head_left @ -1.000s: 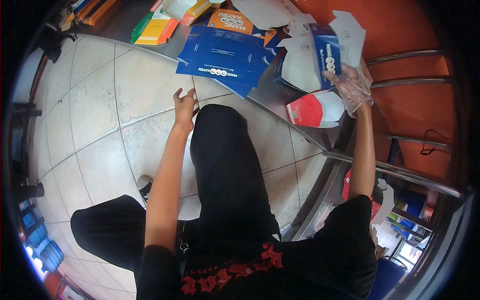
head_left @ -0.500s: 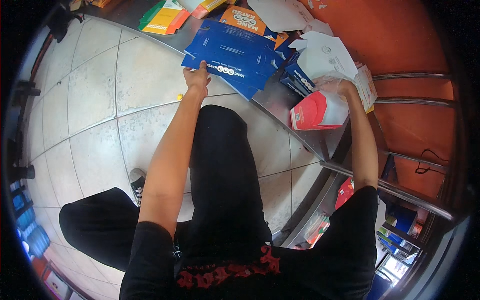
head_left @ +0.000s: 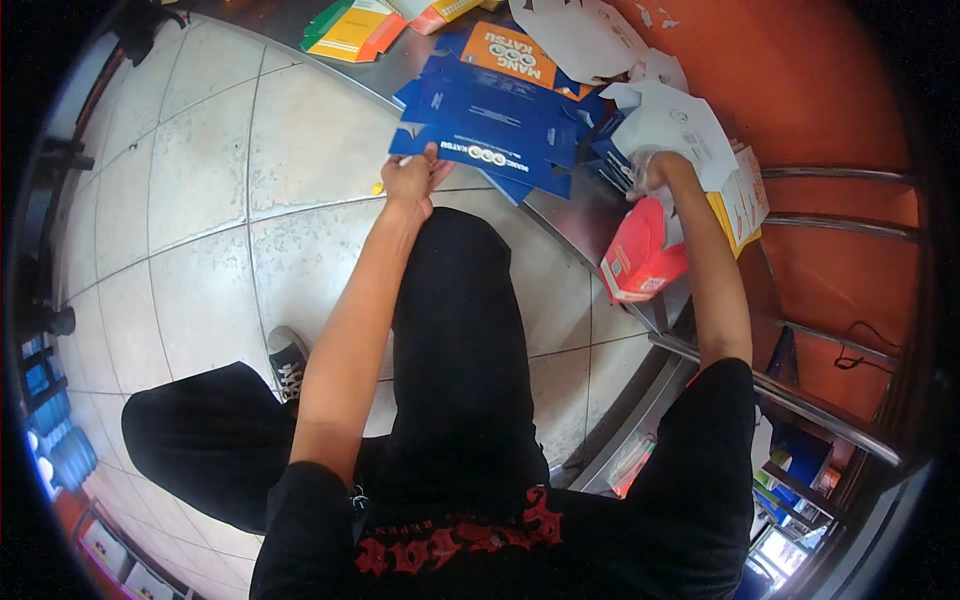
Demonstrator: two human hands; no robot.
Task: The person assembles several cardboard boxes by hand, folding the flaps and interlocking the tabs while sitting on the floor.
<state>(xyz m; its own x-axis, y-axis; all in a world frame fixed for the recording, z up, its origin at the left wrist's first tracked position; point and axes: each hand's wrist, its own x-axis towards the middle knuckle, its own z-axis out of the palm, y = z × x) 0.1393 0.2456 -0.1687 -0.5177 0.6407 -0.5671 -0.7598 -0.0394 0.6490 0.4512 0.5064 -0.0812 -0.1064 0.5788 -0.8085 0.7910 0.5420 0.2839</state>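
My left hand (head_left: 410, 182) pinches the near left corner of a blue flat carton (head_left: 485, 120), thumb on top. The carton lies over other flat cartons and juts past the edge of the metal table. My right hand (head_left: 662, 172) is closed on a crumpled piece of clear plastic (head_left: 640, 165), with its fingertips partly hidden. Just below it a red carton (head_left: 640, 255) tilts at the table's edge, partly behind my right forearm. Whether my hand touches it I cannot tell. A white carton (head_left: 680, 130) and a dark blue folded carton (head_left: 610, 160) lie beside the hand.
An orange flat carton (head_left: 505, 50) and a yellow, green and red carton (head_left: 352, 30) lie farther back. White and yellow cartons (head_left: 742, 200) stand at the wall by metal rails (head_left: 850, 222). My knee (head_left: 455, 240) is close to the table edge. A small yellow thing (head_left: 378, 188) lies on the tiles.
The red carton has tipped and shifted down toward the table's edge. My right hand has drawn slightly back with the plastic. My left hand has closed more tightly on the blue carton's corner.
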